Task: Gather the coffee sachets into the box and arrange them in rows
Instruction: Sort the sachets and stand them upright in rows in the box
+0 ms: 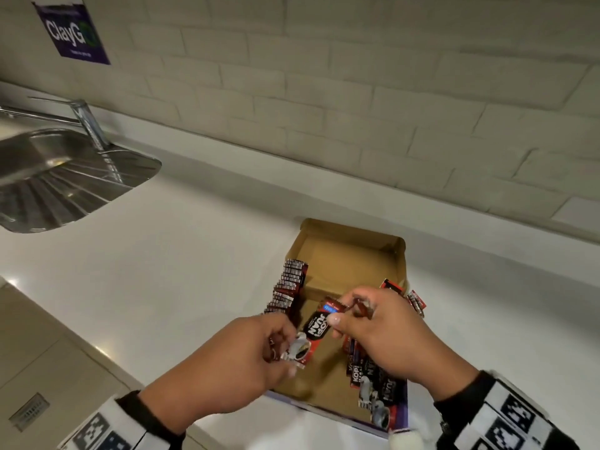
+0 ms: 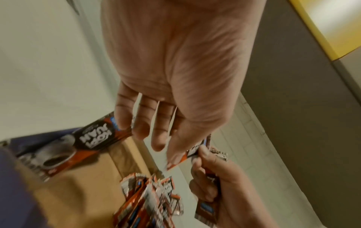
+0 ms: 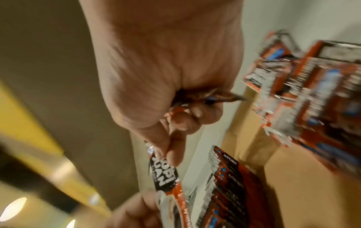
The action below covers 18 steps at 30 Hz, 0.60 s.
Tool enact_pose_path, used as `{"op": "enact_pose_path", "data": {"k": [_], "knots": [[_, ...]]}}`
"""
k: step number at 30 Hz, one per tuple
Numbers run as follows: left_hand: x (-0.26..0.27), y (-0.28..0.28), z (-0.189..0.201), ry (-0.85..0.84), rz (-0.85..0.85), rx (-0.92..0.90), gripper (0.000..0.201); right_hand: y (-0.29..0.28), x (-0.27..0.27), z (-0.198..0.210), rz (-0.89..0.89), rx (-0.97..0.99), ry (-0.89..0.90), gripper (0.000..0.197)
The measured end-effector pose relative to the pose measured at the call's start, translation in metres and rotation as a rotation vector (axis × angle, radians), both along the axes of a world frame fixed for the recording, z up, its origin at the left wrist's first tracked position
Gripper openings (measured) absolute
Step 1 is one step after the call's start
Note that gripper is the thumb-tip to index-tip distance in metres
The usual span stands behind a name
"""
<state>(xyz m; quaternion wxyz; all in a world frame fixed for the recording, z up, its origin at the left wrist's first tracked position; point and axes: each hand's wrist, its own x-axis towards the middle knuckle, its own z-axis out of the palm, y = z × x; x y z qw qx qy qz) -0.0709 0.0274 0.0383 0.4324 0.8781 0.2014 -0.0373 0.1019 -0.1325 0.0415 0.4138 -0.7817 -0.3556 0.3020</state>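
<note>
An open cardboard box lies on the white counter. A row of coffee sachets stands on edge along its left wall. More sachets lie loose in its near right part, and a few poke up at the right wall. Over the box, both hands hold one sachet. My left hand grips its cup-printed end. My right hand pinches its top and keeps further sachets bunched in its curled fingers. The standing row shows below the right hand.
A steel sink with a tap is set into the counter at the back left. A tiled wall runs behind, with a purple poster on it. The counter's front edge drops to a cabinet at the near left.
</note>
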Motion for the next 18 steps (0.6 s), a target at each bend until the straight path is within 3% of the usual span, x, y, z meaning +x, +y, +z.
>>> {"op": "enact_pose_path", "data": {"k": [3,6,11,18], "knots": [[-0.006,0.001,0.009,-0.162,0.140,-0.010,0.029,0.007,-0.006,0.000,0.205,-0.157,-0.320,0.014],[-0.010,-0.002,0.014,-0.270,0.178,-0.012,0.017,0.012,-0.016,0.002,0.369,-0.208,-0.493,0.016],[-0.021,0.005,0.005,-0.165,0.089,0.060,0.011,0.015,-0.030,0.000,0.422,-0.172,-0.457,0.024],[-0.028,0.008,-0.001,-0.168,0.111,0.063,0.005,0.026,-0.032,-0.008,0.341,0.008,-0.339,0.015]]}}
